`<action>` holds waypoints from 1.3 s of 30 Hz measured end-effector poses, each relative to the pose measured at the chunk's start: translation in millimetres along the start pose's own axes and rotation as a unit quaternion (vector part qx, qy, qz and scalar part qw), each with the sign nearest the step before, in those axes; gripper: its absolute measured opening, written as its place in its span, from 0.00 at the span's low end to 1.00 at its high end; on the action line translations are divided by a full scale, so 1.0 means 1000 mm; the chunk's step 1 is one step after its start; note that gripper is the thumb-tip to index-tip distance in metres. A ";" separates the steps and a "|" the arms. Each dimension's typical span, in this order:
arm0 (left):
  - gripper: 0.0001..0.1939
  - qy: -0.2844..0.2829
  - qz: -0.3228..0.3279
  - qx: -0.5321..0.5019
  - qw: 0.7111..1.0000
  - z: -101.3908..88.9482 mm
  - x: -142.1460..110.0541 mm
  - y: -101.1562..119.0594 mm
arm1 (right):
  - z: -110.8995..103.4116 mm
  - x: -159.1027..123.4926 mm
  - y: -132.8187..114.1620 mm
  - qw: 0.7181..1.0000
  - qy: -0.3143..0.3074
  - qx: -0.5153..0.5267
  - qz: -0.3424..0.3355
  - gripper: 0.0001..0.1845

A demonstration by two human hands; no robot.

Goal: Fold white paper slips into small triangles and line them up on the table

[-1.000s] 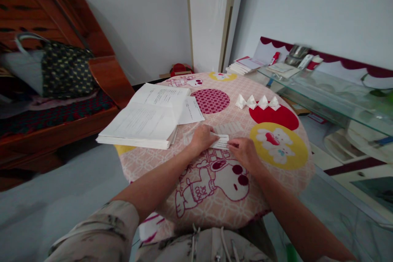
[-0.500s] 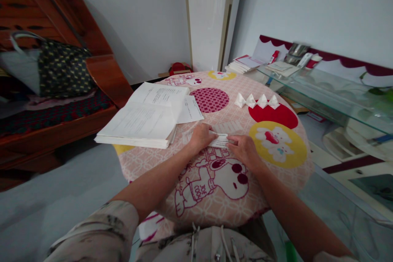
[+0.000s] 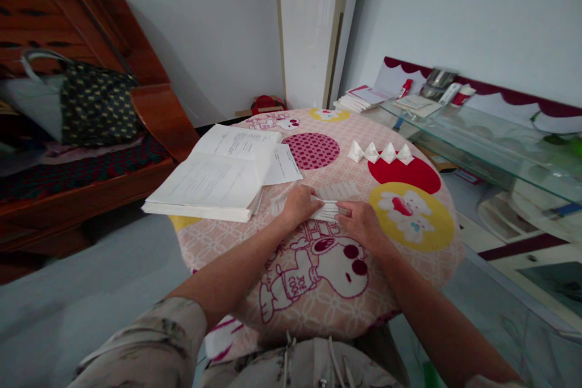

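Observation:
A small folded piece of printed paper [image 3: 325, 211] lies between my two hands on the patterned tablecloth [image 3: 218, 241]. My left hand [image 3: 300, 203] is closed on its left end, thumb toward the middle. On the right end, my right hand [image 3: 361, 221] pinches the paper with thumb and fingers. Just left of my left hand an open stack of printed sheets [image 3: 213, 179] rests, with a loose printed sheet [image 3: 285, 165] sticking out beside it. Several folded white paper pieces [image 3: 381, 152] with pointed tops stand in a row beyond my right hand.
A glass-topped cabinet [image 3: 491, 148] adjoins the table on the right, with papers, a metal pot [image 3: 441, 77] and a red bottle [image 3: 405, 88] on it. A wooden bench [image 3: 152, 115] with a dotted bag [image 3: 97, 103] stands left. Behind is a tall white air conditioner [image 3: 307, 42].
Both hands keep their hold on the folded paper with hardly any movement. The whole view has shifted slightly, so things sit a little lower in the picture.

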State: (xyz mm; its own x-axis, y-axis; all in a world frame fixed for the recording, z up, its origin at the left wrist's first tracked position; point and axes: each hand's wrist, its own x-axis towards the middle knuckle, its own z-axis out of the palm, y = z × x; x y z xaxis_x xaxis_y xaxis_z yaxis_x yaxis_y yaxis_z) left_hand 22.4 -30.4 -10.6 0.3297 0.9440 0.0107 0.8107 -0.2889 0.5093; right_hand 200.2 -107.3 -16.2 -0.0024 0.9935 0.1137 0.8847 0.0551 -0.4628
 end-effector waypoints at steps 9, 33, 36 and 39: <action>0.11 0.009 0.017 -0.006 1.000 0.002 0.001 -0.003 | -0.009 0.007 -0.002 0.998 -0.051 -0.019 -0.034 0.16; 0.22 -0.072 0.452 -0.040 0.888 -0.005 -0.012 -0.034 | -0.012 0.014 -0.003 0.997 -0.074 -0.001 -0.017 0.16; 0.21 -0.067 0.466 -0.028 0.882 -0.006 -0.019 -0.041 | -0.013 0.013 -0.004 0.997 -0.069 -0.009 -0.016 0.18; 0.20 -0.072 0.471 -0.022 0.879 -0.006 -0.024 -0.045 | -0.013 0.014 -0.004 0.998 -0.067 -0.005 -0.008 0.19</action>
State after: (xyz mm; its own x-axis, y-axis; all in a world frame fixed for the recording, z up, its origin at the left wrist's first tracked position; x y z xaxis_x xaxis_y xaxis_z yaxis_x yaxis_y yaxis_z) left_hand -25.4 -39.4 -28.6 0.9054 0.2575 0.3376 0.1257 -0.9221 0.3660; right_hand 202.9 -95.0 -1.9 -0.0790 0.9969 0.0016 0.8891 0.0712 -0.4522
